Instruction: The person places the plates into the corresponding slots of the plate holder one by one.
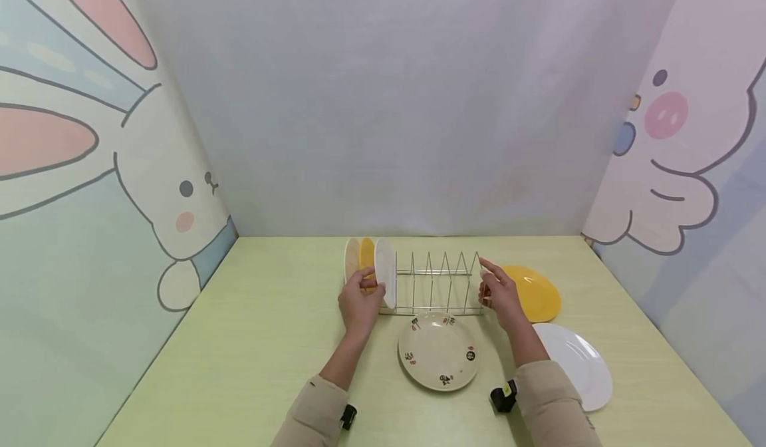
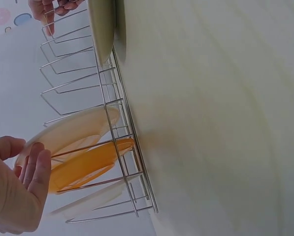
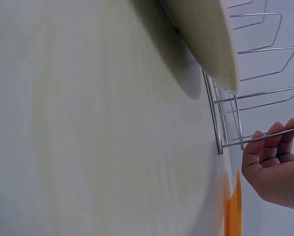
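Observation:
Near the left end of a wire dish rack (image 1: 413, 291), my left hand (image 1: 359, 304) pinches the near edge of a white plate (image 1: 386, 271) between thumb and fingers. This plate stands on edge in the rack. To its left stand an orange-yellow plate (image 1: 367, 253) and a pale plate (image 1: 352, 257), both upright between the wires. My right hand (image 1: 501, 295) holds the rack's right end, its fingers (image 3: 271, 142) curled round the end wire. In front of the rack lies a cream plate (image 1: 439, 350) with small printed figures around its rim.
Right of the rack, a yellow plate (image 1: 538, 294) lies on the pale green table (image 1: 257, 340). A larger white plate (image 1: 583, 367) lies nearer, partly behind the right sleeve (image 1: 550, 394). A grey backdrop (image 1: 383, 101) rises behind the table, with cartoon-printed panels at both sides.

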Motion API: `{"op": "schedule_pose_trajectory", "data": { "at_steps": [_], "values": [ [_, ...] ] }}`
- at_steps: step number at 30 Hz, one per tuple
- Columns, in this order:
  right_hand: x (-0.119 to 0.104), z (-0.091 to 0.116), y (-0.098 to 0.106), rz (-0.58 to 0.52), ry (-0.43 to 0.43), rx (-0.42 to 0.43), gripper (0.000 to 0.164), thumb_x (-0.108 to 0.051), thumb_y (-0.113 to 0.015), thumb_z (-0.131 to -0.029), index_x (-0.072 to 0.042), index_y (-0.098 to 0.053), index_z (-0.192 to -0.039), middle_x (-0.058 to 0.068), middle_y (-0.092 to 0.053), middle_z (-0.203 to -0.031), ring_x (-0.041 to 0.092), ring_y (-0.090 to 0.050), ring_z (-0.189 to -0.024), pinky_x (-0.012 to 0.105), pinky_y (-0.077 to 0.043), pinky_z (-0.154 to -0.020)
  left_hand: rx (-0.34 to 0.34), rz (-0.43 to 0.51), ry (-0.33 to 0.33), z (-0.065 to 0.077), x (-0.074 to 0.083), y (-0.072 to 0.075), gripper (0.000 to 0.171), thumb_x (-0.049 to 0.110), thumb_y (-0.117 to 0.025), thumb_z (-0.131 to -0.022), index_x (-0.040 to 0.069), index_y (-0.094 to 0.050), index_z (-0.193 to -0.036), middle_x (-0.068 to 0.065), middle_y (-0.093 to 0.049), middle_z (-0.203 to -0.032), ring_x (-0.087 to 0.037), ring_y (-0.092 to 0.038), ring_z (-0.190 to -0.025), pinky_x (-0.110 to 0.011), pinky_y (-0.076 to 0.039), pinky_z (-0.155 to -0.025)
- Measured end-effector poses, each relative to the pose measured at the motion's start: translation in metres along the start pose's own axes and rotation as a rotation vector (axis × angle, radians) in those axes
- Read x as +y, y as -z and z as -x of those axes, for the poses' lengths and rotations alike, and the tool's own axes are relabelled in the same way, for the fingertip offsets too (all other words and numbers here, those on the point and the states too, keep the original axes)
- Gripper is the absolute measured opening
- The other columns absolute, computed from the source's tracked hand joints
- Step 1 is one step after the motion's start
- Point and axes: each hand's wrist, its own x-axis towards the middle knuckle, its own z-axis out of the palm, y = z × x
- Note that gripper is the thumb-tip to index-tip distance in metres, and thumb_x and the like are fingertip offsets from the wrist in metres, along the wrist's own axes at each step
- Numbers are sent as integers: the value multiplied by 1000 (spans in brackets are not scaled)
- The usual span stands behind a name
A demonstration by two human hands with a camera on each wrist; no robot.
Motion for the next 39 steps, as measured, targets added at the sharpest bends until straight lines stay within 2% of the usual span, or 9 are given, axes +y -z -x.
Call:
{"op": "schedule_pose_trajectory", "data": {
  "at_steps": [6, 11, 15, 19, 22, 26, 29, 35, 39],
  "values": [
    [3, -1, 2, 10, -18, 8, 44, -27, -45, -99, -15, -41, -141, 5, -47, -70, 18, -47, -60, 31, -47, -59, 2, -86, -33, 6, 2, 0, 32, 6, -75, -73, 7, -67, -103, -2, -65, -77, -15, -63, -63, -30, -49, -51],
    [3, -2, -1, 9, -2, 3, 44, -29, -46, -99, -18, -41, -141, 4, -47, -71, 18, -48, -62, 32, -48, -61, -24, -152, -71, 11, 11, 6, 41, 10, -77, -72, 8, -63, -110, -3, -64, -87, -16, -63, -69, -32, -51, -58],
    [2, -3, -3, 0, -6, 0, 44, -30, -46, -99, -18, -41, -141, 4, -46, -71, 17, -48, -62, 31, -47, -59, -108, -130, -124, 20, 16, 16, 45, 6, -77, -70, 5, -62, -112, -6, -61, -92, -18, -62, -75, -33, -52, -64],
    [0, -3, -2, -3, -14, 0, 44, -30, -45, -99, -18, -41, -141, 4, -46, -71, 17, -47, -62, 30, -47, -60, -244, -102, -156, 26, 15, 24, 44, 7, -77, -72, 5, -61, -113, -10, -61, -97, -23, -62, -81, -34, -52, -67],
    [0, -2, -2, 6, -21, 2, 45, -29, -45, -99, -17, -40, -142, 4, -45, -71, 17, -47, -63, 31, -47, -61, -400, -100, -116, 27, 10, 28, 45, 11, -77, -74, 4, -60, -115, -13, -60, -102, -29, -60, -88, -36, -51, -71],
    [1, -1, 0, 17, -27, -3, 46, -28, -44, -99, -15, -38, -143, 4, -46, -71, 17, -47, -63, 32, -47, -61, -641, -83, -21, 25, -3, 31, 48, 15, -76, -76, 0, -58, -117, -19, -58, -108, -38, -56, -96, -41, -49, -75],
    [2, -1, 0, 15, -23, -4, 45, -28, -44, -99, -16, -39, -142, 4, -46, -71, 17, -47, -63, 32, -47, -61, -774, -56, 45, 20, -13, 31, 52, 16, -77, -75, -2, -56, -120, -22, -55, -111, -39, -52, -100, -44, -48, -75],
    [1, -1, -1, 11, -18, -4, 44, -28, -44, -99, -17, -39, -142, 4, -46, -72, 17, -48, -63, 31, -48, -61, -917, -23, 184, 15, -21, 27, 57, 11, -78, -75, -2, -53, -124, -23, -51, -106, -30, -53, -89, -47, -52, -65],
    [1, -1, -1, 11, -17, -5, 45, -28, -44, -99, -15, -39, -142, 4, -46, -72, 17, -48, -63, 32, -48, -61, -930, -37, 249, 16, -26, 17, 53, 6, -76, -75, -2, -54, -122, -20, -52, -101, -26, -55, -81, -42, -53, -59]
  ]
}}
